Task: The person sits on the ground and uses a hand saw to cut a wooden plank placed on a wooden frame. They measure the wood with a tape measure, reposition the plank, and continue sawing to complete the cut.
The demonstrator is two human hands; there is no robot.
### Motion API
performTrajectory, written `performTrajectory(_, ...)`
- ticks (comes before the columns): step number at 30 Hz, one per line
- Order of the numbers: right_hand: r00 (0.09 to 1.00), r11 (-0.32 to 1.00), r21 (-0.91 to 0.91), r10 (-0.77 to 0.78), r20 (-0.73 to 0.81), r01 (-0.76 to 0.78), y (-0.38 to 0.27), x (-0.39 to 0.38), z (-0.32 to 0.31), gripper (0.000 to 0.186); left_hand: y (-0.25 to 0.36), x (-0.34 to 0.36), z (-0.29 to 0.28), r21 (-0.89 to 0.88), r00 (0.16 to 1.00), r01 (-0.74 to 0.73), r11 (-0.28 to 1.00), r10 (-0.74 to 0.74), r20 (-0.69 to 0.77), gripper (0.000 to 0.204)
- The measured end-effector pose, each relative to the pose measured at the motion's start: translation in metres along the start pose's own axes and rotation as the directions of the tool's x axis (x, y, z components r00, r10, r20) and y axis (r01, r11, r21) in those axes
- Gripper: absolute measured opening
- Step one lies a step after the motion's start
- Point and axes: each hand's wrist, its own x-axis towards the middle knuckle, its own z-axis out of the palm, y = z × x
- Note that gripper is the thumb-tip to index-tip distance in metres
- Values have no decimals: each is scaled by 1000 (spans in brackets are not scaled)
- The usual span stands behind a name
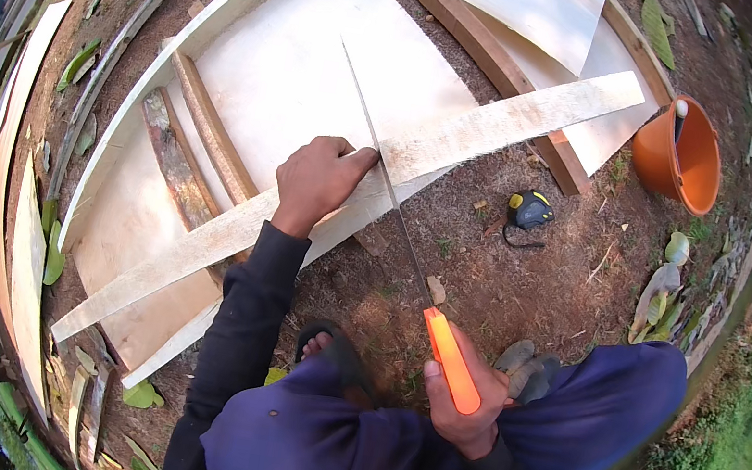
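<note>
My right hand [472, 407] is closed around the orange handle of a handsaw [409, 242] in the lower middle. The saw's long thin blade slants up and left, lying across a pale wooden plank [514, 124]. Just left of the blade, my left hand [313, 185] grips the plank, its thumb close to the saw's edge. The plank runs diagonally from lower left to upper right, resting over a shallow white panel with a raised curved rim [126, 120]. How deep the blade sits in the wood, I cannot tell.
On the dirt lies a black and yellow tape measure [529, 209]. An orange bucket-like container [650, 157] holds a stick-like tool at right. Brown wooden beams [474, 31] and a white sheet [536, 11] lie at the top. Long wood strips [17, 133] are at far left.
</note>
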Motion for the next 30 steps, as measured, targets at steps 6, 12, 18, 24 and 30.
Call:
performTrajectory(6,1000,1000,-4,-2,1,2,2,-8,-8,45,-3,-2,0,11,999,-6,1000,6,-39,57)
performTrajectory(12,1000,999,-39,-18,-6,17,3,17,14,45,2,-4,0,-27,1000,-3,1000,3,-20,57)
performTrajectory(18,999,1000,23,5,-32,-4,1,10,12,44,-2,-2,0,22,999,-12,1000,12,-38,55)
performTrajectory(24,999,1000,-5,-11,-37,10,-1,0,7,44,0,-3,-2,16,1000,15,1000,-15,-17,53)
performTrajectory(30,997,997,-5,82,-17,-82,-27,17,9,44,6,-4,-6,68,997,60,996,-63,48,49)
